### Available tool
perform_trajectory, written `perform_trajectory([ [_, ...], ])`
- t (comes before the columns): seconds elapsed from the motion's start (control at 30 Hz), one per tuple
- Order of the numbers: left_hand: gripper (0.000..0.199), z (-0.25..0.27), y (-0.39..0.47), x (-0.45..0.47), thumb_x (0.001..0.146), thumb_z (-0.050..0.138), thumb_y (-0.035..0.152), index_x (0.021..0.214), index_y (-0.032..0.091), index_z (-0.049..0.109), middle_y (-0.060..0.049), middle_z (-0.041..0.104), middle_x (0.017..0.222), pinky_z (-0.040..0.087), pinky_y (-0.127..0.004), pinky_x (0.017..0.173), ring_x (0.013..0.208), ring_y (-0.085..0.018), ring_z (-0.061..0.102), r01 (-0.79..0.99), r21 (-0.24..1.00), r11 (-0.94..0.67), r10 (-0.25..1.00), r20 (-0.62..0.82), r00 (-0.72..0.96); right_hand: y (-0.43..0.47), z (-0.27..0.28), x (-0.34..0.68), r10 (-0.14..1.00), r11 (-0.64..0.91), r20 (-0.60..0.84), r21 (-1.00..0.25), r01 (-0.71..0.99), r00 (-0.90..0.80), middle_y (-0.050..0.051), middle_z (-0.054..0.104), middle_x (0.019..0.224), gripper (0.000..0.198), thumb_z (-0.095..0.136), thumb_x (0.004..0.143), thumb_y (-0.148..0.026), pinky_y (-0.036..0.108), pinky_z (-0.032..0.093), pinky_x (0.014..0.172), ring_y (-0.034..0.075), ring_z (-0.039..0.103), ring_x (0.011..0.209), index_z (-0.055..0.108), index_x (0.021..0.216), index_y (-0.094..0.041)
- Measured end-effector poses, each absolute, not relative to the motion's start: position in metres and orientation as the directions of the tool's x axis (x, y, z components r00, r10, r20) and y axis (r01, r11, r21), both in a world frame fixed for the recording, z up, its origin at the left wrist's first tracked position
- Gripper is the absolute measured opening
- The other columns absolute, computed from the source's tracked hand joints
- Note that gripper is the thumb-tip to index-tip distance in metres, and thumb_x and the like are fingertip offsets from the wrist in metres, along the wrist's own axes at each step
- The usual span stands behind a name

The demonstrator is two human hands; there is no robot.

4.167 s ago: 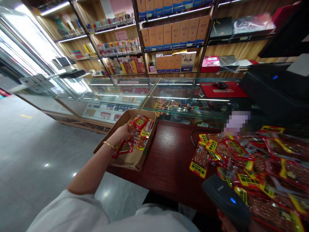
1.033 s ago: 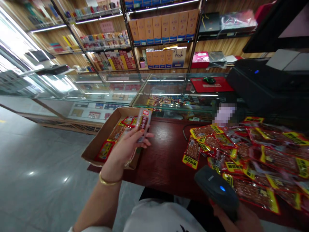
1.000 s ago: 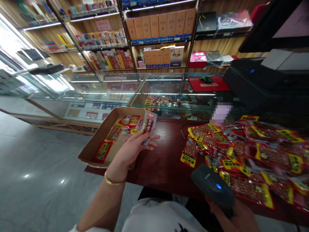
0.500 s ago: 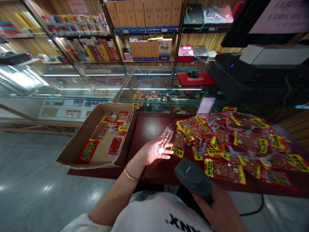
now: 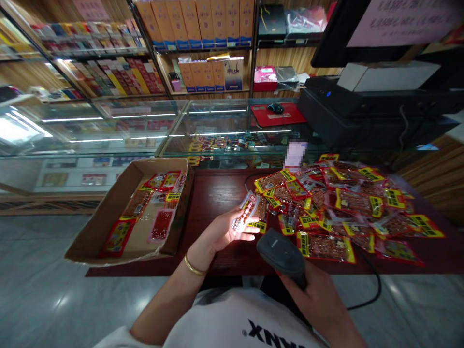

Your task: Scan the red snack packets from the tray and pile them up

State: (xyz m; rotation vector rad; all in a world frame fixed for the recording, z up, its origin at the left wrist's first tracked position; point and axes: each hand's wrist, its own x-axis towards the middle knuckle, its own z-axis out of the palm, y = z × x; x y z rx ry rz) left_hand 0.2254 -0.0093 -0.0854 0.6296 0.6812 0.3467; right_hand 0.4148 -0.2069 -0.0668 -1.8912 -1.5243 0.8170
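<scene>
My left hand [image 5: 232,229] holds a small snack packet [image 5: 245,212] over the dark red table [image 5: 215,193], its fingers partly spread behind it. Light falls on the packet and on the palm. In my right hand [image 5: 311,295] is a black handheld barcode scanner [image 5: 281,256], its head pointing toward the lit packet. To the right lies a heap of red and yellow snack packets [image 5: 358,200]. On the left a shallow cardboard box [image 5: 108,193] holds several packets, among them a red one [image 5: 118,237] and a pink-edged one [image 5: 162,225].
Behind the table stands a glass display counter [image 5: 213,121] with a red mouse pad [image 5: 293,116] and a mouse [image 5: 275,108] on it. A black printer-like machine [image 5: 326,121] is at the right. A scanner cable [image 5: 377,290] hangs at the front edge.
The whole view has shifted, so the box and heap appear further left. Both hands keep hold of the packet and the scanner; the scanner's head looks slightly nearer the left hand.
</scene>
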Motion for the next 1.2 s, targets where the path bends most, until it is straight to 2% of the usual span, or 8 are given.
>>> perform_trajectory([
  [0.27,0.052,-0.080,-0.017,0.240,0.095,0.062,0.037,0.143,0.018,0.054,-0.017,0.074,0.119,0.058,-0.032,0.071,0.082,-0.022,0.075,-0.125,0.628,0.768,0.495,-0.458,0.738,-0.194,-0.068,0.410,0.984,-0.166,-0.091,-0.764,0.623,0.151,0.017,0.078,0.114,0.038,0.051,0.095,-0.038,0.045,0.057,0.094,0.033,0.074,0.108,0.069,0.119,-0.013],
  [0.4,0.055,-0.079,-0.020,0.242,0.090,0.063,0.026,0.143,0.018,0.052,-0.017,0.072,0.123,0.058,-0.032,0.071,0.090,-0.025,0.075,-0.070,0.694,0.717,0.517,-0.461,0.721,-0.209,-0.059,0.421,0.978,-0.184,-0.084,-0.786,0.590,0.193,0.013,0.079,0.114,0.036,0.059,0.090,-0.037,0.041,0.057,0.094,0.030,0.075,0.106,0.071,0.118,-0.017],
  [0.53,0.051,-0.076,-0.016,0.252,0.088,0.063,0.022,0.139,0.018,0.056,-0.014,0.070,0.129,0.057,-0.028,0.074,0.099,-0.024,0.073,0.032,0.888,0.458,0.647,-0.357,0.674,-0.233,-0.052,0.437,0.962,-0.252,-0.143,-0.800,0.545,0.235,0.007,0.081,0.086,0.027,0.063,0.087,-0.036,0.032,0.059,0.074,0.025,0.075,0.076,0.077,0.102,-0.019],
  [0.63,0.048,-0.069,-0.004,0.279,0.090,0.061,0.019,0.138,0.020,0.060,-0.010,0.068,0.135,0.054,-0.035,0.097,0.113,-0.024,0.069,0.098,0.993,0.069,0.662,-0.119,0.740,-0.246,-0.055,0.446,0.932,-0.308,-0.143,-0.799,0.516,0.334,0.003,0.074,0.064,0.029,0.061,0.088,-0.043,0.030,0.056,0.064,0.022,0.068,0.058,0.078,0.085,-0.019],
  [0.73,0.048,-0.062,0.016,0.327,0.094,0.052,0.016,0.141,0.025,0.060,-0.006,0.067,0.139,0.046,-0.039,0.112,0.126,-0.023,0.062,0.130,0.910,-0.393,0.580,0.136,0.803,-0.255,-0.060,0.448,0.878,-0.370,-0.147,-0.811,0.452,0.455,0.003,0.071,0.059,0.034,0.060,0.088,-0.048,0.030,0.054,0.062,0.021,0.065,0.055,0.075,0.078,-0.019],
  [0.87,0.055,-0.064,0.042,0.398,0.092,0.048,0.009,0.145,0.023,0.056,-0.008,0.059,0.148,0.040,-0.044,0.118,0.137,-0.023,0.054,0.151,0.592,-0.791,0.395,0.307,0.866,-0.261,-0.060,0.445,0.848,-0.387,-0.142,-0.824,0.413,0.511,0.002,0.071,0.059,0.033,0.063,0.085,-0.051,0.030,0.053,0.063,0.021,0.064,0.055,0.071,0.072,-0.022],
  [1.0,0.053,-0.061,0.044,0.413,0.090,0.059,0.017,0.143,0.019,0.058,-0.015,0.055,0.151,0.042,-0.049,0.116,0.136,-0.029,0.054,0.217,0.380,-0.899,0.320,0.235,0.918,-0.258,-0.060,0.444,0.857,-0.365,-0.108,-0.818,0.445,0.504,0.003,0.071,0.057,0.037,0.062,0.085,-0.053,0.029,0.054,0.061,0.021,0.066,0.054,0.070,0.065,-0.022],
  [1.2,0.041,-0.018,0.028,0.270,0.097,0.053,0.023,0.137,0.022,0.061,-0.009,0.065,0.140,0.045,-0.039,0.113,0.130,-0.021,0.060,0.193,0.517,-0.834,0.415,0.359,0.836,-0.250,-0.079,0.454,0.910,-0.367,-0.181,-0.769,0.523,0.372,0.006,0.079,0.066,0.041,0.064,0.081,-0.060,0.029,0.056,0.060,0.025,0.073,0.060,0.077,0.069,-0.022],
])
